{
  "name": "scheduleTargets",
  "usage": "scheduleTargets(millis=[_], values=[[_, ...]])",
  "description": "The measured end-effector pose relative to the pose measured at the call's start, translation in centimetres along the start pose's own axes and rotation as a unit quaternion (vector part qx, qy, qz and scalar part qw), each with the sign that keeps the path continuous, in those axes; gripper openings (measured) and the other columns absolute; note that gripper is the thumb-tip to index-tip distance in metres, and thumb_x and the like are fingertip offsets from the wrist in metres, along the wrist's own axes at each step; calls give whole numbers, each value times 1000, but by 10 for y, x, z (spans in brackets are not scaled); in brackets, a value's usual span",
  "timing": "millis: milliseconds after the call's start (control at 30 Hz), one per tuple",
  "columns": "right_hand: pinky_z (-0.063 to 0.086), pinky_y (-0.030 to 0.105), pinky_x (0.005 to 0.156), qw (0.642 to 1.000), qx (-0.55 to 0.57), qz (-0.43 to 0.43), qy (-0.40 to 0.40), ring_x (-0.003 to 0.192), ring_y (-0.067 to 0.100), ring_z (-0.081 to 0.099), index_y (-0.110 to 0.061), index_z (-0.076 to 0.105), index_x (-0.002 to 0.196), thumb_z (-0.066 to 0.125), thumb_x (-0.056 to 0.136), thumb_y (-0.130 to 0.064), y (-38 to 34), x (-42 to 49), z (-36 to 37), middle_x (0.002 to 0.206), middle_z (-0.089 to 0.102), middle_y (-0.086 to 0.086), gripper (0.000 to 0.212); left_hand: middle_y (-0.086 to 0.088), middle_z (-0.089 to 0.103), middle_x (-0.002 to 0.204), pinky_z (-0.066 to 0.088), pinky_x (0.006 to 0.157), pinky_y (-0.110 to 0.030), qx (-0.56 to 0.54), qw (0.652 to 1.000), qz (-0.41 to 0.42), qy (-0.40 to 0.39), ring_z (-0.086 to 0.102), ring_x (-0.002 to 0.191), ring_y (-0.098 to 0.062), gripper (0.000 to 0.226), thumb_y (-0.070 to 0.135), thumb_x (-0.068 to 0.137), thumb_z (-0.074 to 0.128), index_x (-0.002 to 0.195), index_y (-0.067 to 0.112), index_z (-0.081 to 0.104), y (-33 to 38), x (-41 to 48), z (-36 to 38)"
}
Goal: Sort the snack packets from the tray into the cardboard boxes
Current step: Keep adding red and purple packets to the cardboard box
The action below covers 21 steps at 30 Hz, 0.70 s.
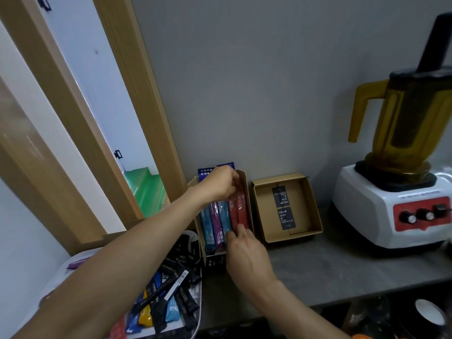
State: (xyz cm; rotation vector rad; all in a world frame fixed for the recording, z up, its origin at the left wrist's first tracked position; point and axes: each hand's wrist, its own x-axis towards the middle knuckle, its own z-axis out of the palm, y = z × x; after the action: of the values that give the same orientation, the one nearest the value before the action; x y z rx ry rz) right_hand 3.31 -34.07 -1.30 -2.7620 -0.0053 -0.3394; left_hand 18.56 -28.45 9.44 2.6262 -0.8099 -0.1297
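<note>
At the back of the table (342, 265), against the wall — item: open cardboard box (245, 192), filled with stick packets laid side by side: blue and purple sticks (216, 223) on the left, red packets (241, 214) on the right.

Left grip (221, 183): fingers curled over the far ends of the red packets, pinching them.
Right grip (244, 253): fingertips on the near ends of the same row; whether pinching or only pressing cannot be told.

Second box (314, 206), just to the right: two black packets (283, 209) on its floor, otherwise bare.

Tray (198, 311), near left: a loose heap of snack packets (171, 285), mostly black, some blue and yellow — much sorting is left.

Blender (391, 204), far right, well apart.

Handling: packets judged light, slim, glossy film, likely slippery and bendable. Best taken at both ends, or pinched flat at mid-length; slide down alongside neighbours rather than pushing, lest the row buckle.
</note>
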Motion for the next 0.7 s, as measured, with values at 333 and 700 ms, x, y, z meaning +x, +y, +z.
scheduleTargets(millis=[333, 700], values=[[54, 34, 102, 999, 9, 51, -9, 129, 21, 54, -11, 53, 140, 58, 103, -27, -5, 12, 2, 151, 43, 11, 41, 0, 74, 112, 56, 84, -32, 65, 997, 22, 32, 68, 102, -15, 23, 21, 91, 75, 114, 16, 75, -2, -3, -13], [53, 29, 105, 997, 77, 8, 26, 128, 13, 59, -24, 52, 142, 62, 100, -37, 4, 9, 6, 147, 51, -1, 45, 8, 63, 87, 51, 67, -28, 323, 945, 28, -43, 61, 83, -12, 21, 35, 84, 81, 89, 24, 64, -16, -22, -45]])
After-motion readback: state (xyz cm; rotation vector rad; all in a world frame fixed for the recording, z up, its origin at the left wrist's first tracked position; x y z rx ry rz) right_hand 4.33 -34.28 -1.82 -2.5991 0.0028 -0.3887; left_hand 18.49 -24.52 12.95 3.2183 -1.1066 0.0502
